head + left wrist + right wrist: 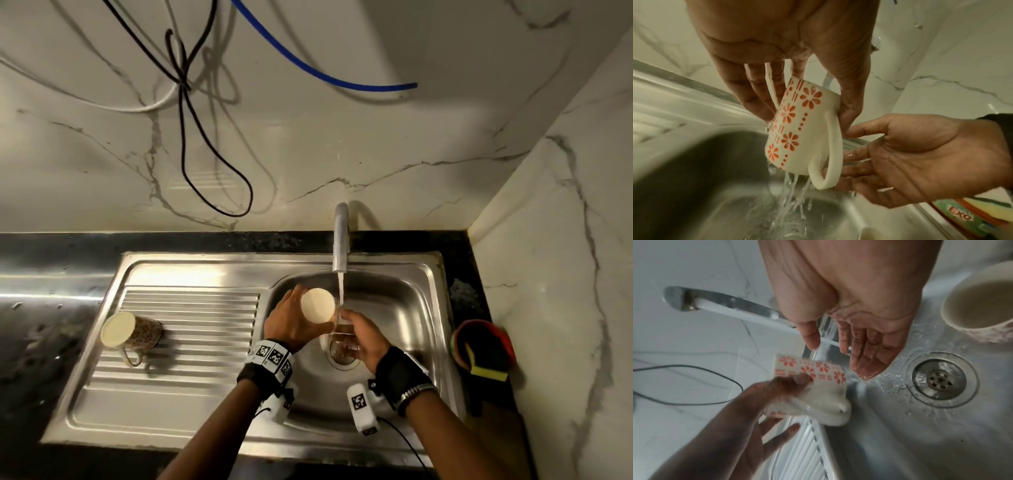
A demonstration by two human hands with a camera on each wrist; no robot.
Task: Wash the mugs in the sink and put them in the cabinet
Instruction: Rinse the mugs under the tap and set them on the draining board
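My left hand [291,318] grips a white mug with orange flowers [797,129] upside down over the sink basin [394,308], thumb on one side and fingers on the other. Water spills from its mouth. In the head view I see that mug's pale base [317,305]. My right hand [359,334] is open, palm up, under the running tap [340,240], just right of the mug's handle [830,154]. A second patterned mug [130,332] lies upside down on the drainboard. A third mug [982,305] stands upright in the basin near the drain [939,378].
A red soap tub with a yellow sponge [486,346] sits on the black counter right of the sink. Marble walls close in behind and on the right. Black, white and blue cables [191,137] hang on the back wall.
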